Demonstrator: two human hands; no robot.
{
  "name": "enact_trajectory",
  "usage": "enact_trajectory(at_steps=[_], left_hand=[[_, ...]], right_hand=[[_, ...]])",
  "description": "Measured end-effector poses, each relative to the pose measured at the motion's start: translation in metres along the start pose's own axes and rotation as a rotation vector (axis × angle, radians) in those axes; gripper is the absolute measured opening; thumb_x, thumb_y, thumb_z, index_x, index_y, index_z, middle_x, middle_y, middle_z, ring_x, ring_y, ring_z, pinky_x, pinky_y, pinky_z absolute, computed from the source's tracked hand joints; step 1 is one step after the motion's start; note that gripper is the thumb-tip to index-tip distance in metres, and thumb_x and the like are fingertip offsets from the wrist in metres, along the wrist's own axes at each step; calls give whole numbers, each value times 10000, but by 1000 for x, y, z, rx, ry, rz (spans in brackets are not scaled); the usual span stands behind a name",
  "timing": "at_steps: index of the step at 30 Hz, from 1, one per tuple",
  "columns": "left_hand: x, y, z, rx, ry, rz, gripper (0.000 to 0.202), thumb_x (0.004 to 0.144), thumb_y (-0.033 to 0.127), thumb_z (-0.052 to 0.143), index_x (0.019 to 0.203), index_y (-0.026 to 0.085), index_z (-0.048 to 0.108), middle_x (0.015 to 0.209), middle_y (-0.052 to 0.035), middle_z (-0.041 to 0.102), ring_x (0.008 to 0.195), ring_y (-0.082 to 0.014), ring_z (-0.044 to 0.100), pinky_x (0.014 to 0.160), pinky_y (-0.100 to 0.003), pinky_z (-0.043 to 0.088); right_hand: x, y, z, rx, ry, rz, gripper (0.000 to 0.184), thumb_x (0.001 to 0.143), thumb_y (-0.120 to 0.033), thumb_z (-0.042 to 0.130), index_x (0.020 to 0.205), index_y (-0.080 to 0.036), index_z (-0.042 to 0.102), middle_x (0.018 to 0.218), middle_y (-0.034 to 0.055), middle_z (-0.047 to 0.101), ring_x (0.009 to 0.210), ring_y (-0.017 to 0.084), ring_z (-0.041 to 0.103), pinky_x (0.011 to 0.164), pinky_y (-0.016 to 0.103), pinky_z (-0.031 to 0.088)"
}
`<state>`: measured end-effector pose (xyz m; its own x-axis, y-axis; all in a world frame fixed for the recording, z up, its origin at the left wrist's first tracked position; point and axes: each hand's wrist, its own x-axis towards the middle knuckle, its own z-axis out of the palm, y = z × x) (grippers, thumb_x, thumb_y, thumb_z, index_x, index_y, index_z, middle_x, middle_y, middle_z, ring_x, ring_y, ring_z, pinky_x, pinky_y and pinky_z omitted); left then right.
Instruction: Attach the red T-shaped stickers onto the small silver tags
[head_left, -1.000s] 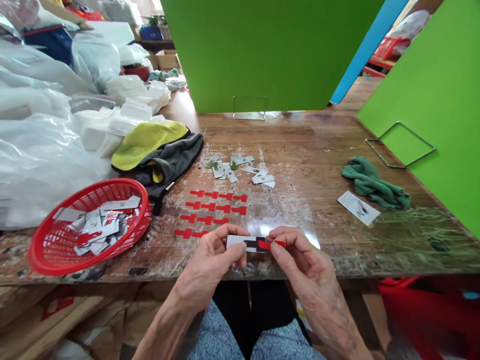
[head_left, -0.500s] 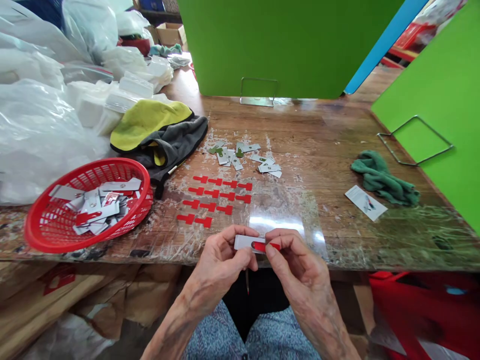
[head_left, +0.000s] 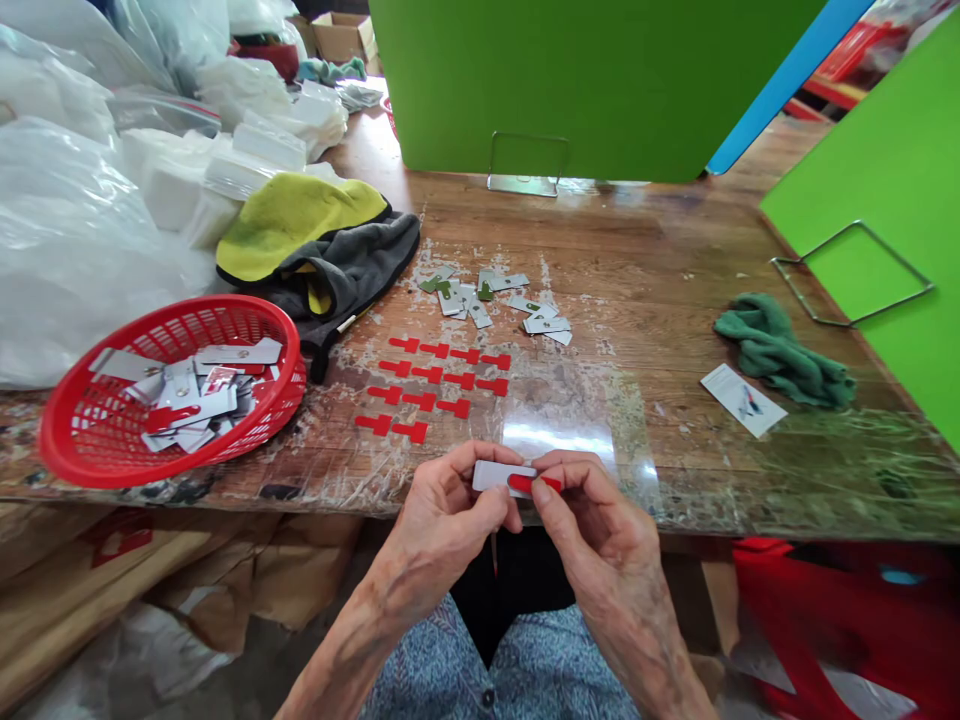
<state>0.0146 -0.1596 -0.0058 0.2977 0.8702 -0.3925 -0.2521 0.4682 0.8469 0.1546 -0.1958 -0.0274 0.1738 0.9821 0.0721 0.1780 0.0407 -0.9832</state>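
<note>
Between my two hands, just over the table's front edge, is a small white card [head_left: 491, 474] with a red T-shaped tab [head_left: 520, 482] lying across its right part. My left hand [head_left: 459, 508] pinches the card's left part between thumb and fingers. With thumb and forefinger, my right hand [head_left: 596, 520] grips the tab's wide right end. Beyond my hands, several red tabs [head_left: 427, 375] lie in rows on the wood. Farther back is a loose group of white cards [head_left: 546, 325], some bearing green tabs [head_left: 485, 290].
A red basket [head_left: 296, 375] of white and red cards stands at the left, beside a yellow-grey cloth [head_left: 307, 225] and plastic bags [head_left: 82, 250]. A green cloth [head_left: 787, 355] and printed card [head_left: 742, 400] lie right. Green panels [head_left: 555, 80] border the wooden table [head_left: 645, 260].
The red tab sits slightly farther left over the card, covering its round spot. Both hands keep their pinch. The whole view has shifted a little.
</note>
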Motion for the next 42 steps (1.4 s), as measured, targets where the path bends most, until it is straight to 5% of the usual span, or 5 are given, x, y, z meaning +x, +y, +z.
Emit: enact_trajectory(at_steps=[42], left_hand=[[2,-6,-7,15,35,6,182,722,181,682,902,165,668,563,39,636,538,-92,543,558,-209,405]], right_hand=[[0,1,6,-43,-27,52,103,951,-235,578,850,-244,593,972,5,602,887,157,625,788,320,493]])
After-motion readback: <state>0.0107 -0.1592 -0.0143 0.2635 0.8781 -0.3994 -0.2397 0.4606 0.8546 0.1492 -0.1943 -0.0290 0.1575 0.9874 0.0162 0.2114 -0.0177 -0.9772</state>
